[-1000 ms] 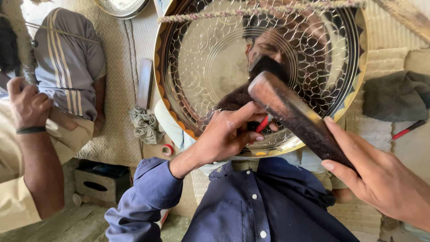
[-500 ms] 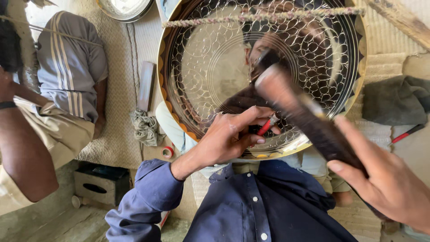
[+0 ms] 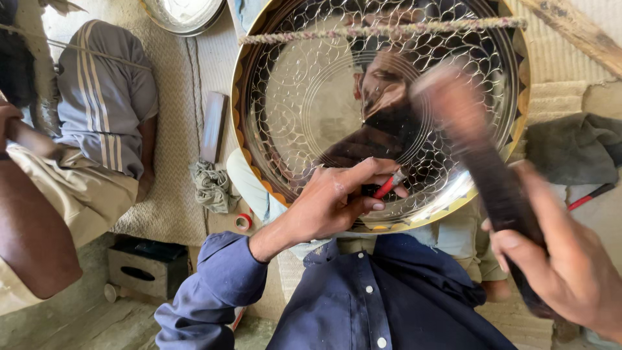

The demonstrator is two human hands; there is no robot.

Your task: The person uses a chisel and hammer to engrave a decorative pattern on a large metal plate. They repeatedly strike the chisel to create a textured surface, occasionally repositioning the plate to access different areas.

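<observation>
Left hand [image 3: 330,204] pinching red tool [image 3: 387,186], engraved tray [image 3: 304,97]

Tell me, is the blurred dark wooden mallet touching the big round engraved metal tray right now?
Cannot tell. In the head view the mallet, gripped by the right hand, overlaps the tray, but motion blur hides any contact or gap.

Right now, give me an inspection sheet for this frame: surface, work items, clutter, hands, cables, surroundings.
Surface: woven mat on the floor.
Work items: large engraved metal tray, shiny, scalloped gold rim, propped on the lap; red-handled chisel tip on its face; dark hammer, motion-blurred.
Clutter: crumpled rag, red tape roll, flat bar, dark cloth, red-handled tool, small box.
Hands: left hand pinches the chisel; right hand grips the hammer.
Cables: none; a twisted rope crosses the tray.
Surroundings: another person's arm and striped garment; second tray.
</observation>
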